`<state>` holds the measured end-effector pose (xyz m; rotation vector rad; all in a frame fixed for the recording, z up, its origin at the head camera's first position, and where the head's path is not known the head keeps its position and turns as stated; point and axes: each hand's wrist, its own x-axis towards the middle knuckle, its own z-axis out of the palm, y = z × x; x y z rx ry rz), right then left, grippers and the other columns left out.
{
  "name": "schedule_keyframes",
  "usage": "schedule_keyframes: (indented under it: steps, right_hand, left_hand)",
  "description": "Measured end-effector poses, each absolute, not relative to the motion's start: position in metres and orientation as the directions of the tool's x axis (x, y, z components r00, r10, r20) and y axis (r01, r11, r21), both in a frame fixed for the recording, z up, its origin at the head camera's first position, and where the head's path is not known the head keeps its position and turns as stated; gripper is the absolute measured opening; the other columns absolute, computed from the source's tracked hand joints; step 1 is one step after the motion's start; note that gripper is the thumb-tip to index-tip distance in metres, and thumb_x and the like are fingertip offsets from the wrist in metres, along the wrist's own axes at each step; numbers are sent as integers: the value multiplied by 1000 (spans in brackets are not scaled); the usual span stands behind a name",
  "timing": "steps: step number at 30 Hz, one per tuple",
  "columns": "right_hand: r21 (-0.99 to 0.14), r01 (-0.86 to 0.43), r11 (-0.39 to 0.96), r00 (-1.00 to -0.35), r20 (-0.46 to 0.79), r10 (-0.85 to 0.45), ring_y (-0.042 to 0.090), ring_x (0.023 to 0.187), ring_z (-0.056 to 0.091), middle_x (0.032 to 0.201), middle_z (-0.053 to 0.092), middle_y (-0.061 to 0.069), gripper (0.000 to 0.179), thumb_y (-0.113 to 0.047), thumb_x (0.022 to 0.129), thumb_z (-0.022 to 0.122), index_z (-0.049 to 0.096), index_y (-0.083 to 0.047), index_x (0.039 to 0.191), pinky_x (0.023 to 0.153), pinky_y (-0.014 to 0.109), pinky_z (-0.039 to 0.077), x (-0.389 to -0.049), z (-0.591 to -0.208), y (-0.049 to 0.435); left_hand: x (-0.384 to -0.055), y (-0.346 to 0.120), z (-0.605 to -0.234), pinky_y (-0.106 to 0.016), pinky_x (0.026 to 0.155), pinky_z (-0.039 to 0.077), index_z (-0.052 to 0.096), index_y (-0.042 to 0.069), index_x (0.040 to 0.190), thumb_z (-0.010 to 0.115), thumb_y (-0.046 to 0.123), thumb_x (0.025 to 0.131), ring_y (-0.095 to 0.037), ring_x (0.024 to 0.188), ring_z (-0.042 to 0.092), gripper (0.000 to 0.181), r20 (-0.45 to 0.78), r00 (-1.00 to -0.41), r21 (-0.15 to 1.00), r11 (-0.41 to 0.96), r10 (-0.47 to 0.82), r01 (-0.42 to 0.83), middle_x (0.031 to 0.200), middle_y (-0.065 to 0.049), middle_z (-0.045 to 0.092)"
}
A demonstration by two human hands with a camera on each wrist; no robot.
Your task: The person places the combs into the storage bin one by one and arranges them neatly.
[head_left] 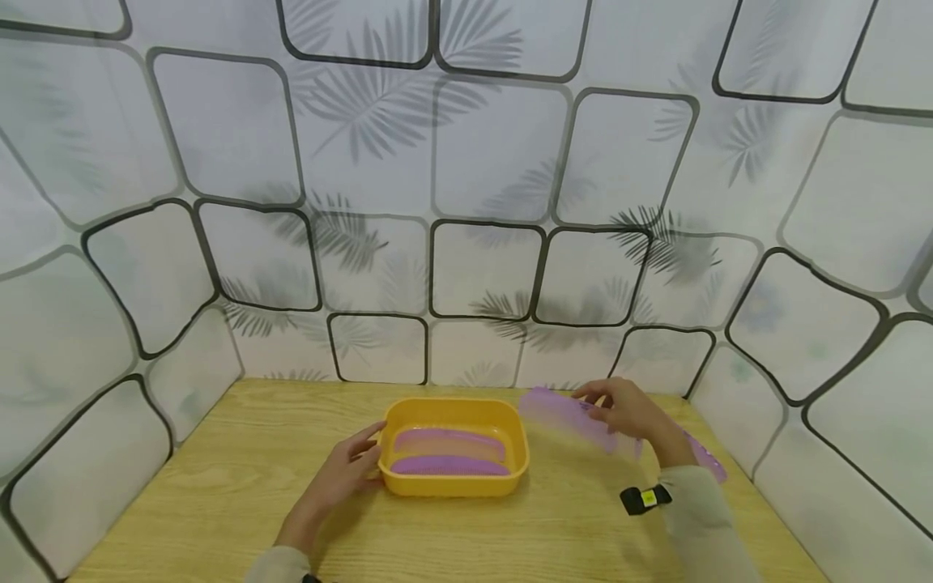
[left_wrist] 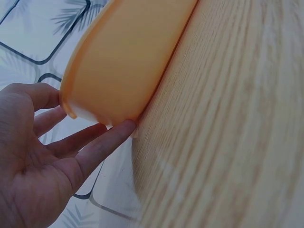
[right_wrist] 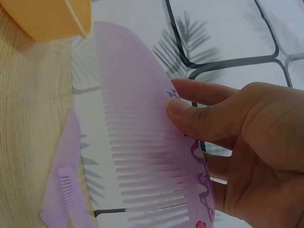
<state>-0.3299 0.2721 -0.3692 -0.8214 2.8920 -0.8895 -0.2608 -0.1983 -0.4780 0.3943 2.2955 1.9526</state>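
At the left end of a yellow plastic tub (head_left: 453,486), my left hand (head_left: 350,465) holds the wall, one fingertip at the rim and another low by the base. Inside the tub lie two purple combs, a paler comb (head_left: 448,436) behind a darker comb (head_left: 449,465). My right hand (head_left: 630,409) pinches a translucent lilac comb (right_wrist: 137,85) by its curved back, thumb on the near face. The teeth of this wide comb point toward the table, and small printed figures run along its back. It is blurred in the head view, to the right of the tub.
Under my right forearm, more purple combs (head_left: 703,457) lie on the table, partly hidden; a narrow-toothed comb (right_wrist: 71,194) shows among them in the right wrist view. The wood-grain table (head_left: 270,453) is bordered by patterned sheeting (head_left: 488,267) at the back and sides.
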Motion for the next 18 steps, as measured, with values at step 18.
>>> schedule_keyframes:
  steps: [18]
  right_hand:
    - [-562,-513,649,-826,118,-552,32,74,69,107,72,23,30,4,96,64,70,3,124,54,28,60,-347,-370,240]
  left_hand:
    - [-261,-198,-480,-47,88,65,28,-5,160,47,15,111,-49,128,57,56,102,-961,978,148,255,144,146,-45,41]
